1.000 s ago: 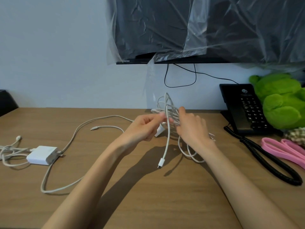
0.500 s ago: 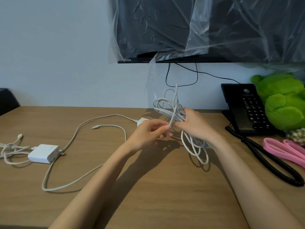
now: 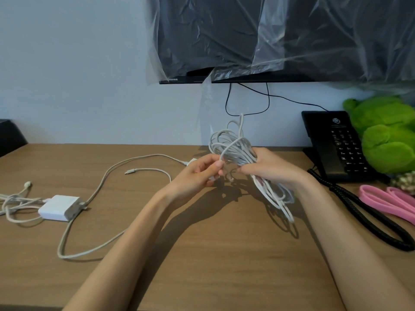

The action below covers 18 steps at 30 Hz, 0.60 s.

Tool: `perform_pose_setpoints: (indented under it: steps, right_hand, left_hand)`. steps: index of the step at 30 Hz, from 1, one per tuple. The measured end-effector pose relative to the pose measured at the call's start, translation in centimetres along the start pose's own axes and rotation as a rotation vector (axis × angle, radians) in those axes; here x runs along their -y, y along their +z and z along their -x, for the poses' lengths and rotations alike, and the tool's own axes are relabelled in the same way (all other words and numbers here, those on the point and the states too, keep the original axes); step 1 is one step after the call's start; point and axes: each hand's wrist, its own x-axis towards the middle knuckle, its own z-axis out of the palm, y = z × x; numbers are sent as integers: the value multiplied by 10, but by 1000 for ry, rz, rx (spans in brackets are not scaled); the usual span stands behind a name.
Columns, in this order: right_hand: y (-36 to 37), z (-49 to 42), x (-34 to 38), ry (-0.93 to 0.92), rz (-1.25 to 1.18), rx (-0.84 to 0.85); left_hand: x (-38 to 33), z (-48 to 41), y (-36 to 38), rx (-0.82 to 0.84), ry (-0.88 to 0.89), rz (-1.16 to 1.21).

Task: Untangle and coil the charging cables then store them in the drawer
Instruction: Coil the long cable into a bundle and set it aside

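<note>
Both bare forearms come in from the near edge and meet above the middle of the brown wooden table (image 3: 224, 265). The left hand (image 3: 197, 173) is held palm inward with its fingers curled, thumb and forefinger pinching a single strand that arcs up into the bundle of white charging cable (image 3: 233, 147). The right hand (image 3: 271, 168) is closed round the middle of that bundle. Loose loops stand up above its fingers, and longer loops hang below the wrist down to the table.

Left of the hands, a long off-white cable (image 3: 98, 187) lies in open curves on the table and runs to a white rectangular charger block (image 3: 58, 207). On the right lie pink flat loops (image 3: 381, 199), then a black desk telephone (image 3: 336, 144) with its black coiled cord (image 3: 370, 223). A green plush toy (image 3: 386, 135) sits against the wall.
</note>
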Motion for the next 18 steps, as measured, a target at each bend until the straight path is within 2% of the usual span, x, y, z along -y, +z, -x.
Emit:
perform_pose_setpoints:
  steps: [10, 15, 18]
  right_hand:
    - [4, -4, -3, 4, -48, 48]
    - [8, -3, -1, -71, -127, 87]
    - [15, -5, -5, -105, -90, 31]
  left_hand:
    - [6, -3, 0, -40, 2, -2]
    - [3, 0, 2, -22, -3, -33]
    - [-3, 6, 7, 0, -11, -100]
